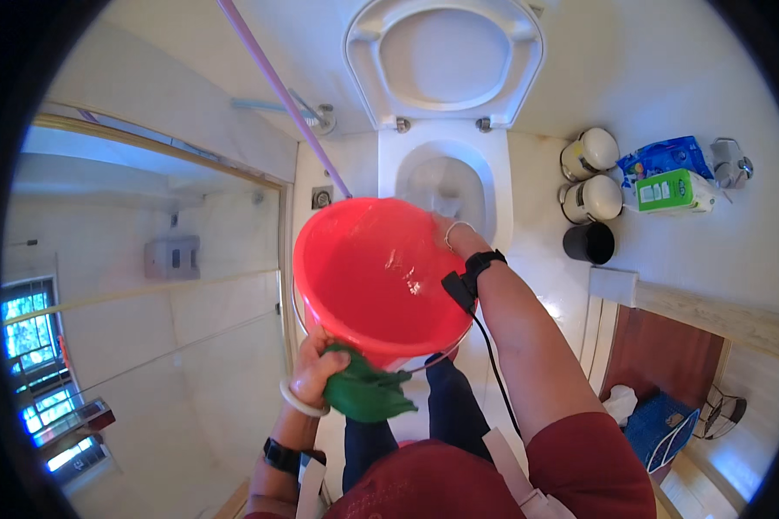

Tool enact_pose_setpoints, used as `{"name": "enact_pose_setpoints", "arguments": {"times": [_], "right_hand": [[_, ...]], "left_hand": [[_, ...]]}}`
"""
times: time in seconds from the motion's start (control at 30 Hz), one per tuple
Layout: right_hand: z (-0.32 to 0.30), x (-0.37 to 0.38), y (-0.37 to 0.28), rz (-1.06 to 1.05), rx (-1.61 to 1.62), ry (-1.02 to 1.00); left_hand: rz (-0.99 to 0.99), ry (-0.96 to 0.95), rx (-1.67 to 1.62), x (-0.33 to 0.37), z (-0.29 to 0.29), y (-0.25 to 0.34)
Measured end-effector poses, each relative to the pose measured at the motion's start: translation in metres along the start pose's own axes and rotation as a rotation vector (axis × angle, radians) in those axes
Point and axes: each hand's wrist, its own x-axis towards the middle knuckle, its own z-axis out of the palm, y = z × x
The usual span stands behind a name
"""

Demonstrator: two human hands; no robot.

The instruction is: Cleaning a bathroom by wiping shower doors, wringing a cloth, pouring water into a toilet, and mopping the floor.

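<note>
A red plastic bucket is held in front of me, its mouth toward me and its far rim over the near left part of the toilet bowl. A little shiny wetness shows inside it. My left hand grips the bucket's near rim and, along with it, a crumpled green cloth that hangs below the rim. My right hand is at the far right rim, closed on the bucket; its fingertips are partly hidden. Whitish water shows in the bowl just beyond that hand.
The toilet's seat and lid are raised. A purple pole leans at the left, near a floor drain. Two white canisters, a black bin and wipes packs are on the right. A glass partition borders the left.
</note>
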Motion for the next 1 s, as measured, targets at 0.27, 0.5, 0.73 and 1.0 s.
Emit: {"name": "enact_pose_setpoints", "arguments": {"times": [0.27, 0.5, 0.73, 1.0], "right_hand": [[-0.004, -0.004, 0.04, -0.177, 0.125, 0.064], [-0.007, -0.108, 0.073, -0.133, 0.601, 0.34], [0.03, -0.184, 0.105, -0.006, 0.893, 0.387], [0.005, -0.197, 0.051, -0.205, 0.95, 0.505]], "left_hand": [[0.03, 0.007, 0.042, 0.039, 0.03, 0.019], [0.049, 0.078, 0.103, 0.044, 0.029, 0.018], [0.033, 0.037, 0.149, 0.058, 0.052, 0.019], [0.036, 0.031, 0.176, 0.058, 0.06, 0.013]]}}
